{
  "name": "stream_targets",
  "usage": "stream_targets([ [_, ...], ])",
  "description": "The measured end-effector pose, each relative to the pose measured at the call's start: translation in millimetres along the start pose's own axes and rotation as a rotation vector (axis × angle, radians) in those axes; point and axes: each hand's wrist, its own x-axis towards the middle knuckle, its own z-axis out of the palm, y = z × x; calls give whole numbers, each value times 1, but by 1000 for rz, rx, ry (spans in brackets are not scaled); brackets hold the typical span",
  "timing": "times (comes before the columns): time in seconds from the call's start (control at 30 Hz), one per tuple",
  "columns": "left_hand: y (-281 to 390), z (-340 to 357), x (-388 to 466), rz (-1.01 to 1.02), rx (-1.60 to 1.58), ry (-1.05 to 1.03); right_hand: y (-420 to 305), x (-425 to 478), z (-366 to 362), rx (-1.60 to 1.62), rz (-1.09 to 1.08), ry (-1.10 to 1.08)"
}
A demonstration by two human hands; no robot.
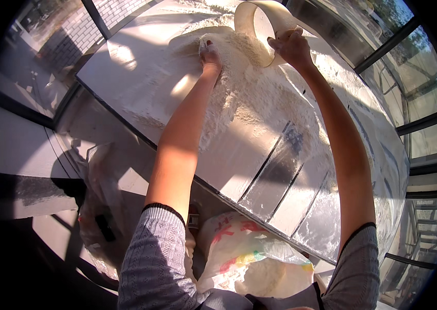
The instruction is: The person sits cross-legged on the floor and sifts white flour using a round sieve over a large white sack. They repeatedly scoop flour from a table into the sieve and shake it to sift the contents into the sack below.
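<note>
A pale heap of flour-like powder [241,89] is spread over the far middle of a flat table [218,162]. My left hand [210,56] is pressed into the heap, coated in powder; its fingers are partly buried, so whether they hold anything cannot be told. To its right, my right hand [292,44] grips the near right side of a wide, pale round hoop, probably a sieve frame [247,19]. The hoop stands tilted on its edge, its lower rim at the powder. Whether it has a mesh cannot be told.
Dark parallel grooves [286,186] cross the table's near side. Below the near edge stands an open woven sack [234,252] with pale powder inside and coloured print. A clear plastic bag [102,186] lies at the lower left. Dark-framed glass panes [427,89] surround the table.
</note>
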Motion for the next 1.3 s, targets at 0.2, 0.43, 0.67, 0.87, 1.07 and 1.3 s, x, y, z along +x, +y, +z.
stream_targets([
  [0.2, 4, 45, -5, 215, 525, 77, -5, -12, 5, 20, 75, -6],
  [0.43, 95, 119, 12, -50, 199, -380, 11, -24, -2, 172, 121, 27],
  [0.67, 152, 51, 31, 71, -328, -890, 63, -40, -17, 981, 598, 37],
  [0.87, 97, -56, 5, 159, 11, -724, 105, -69, -41, 1071, 678, 83],
  [1.07, -28, -109, -83, -85, 194, -342, 128, -61, -67, 486, 727, 32],
  [1.3, 3, -75, -117, -272, -115, -106, 67, -73, -72, 273, 499, 90],
])
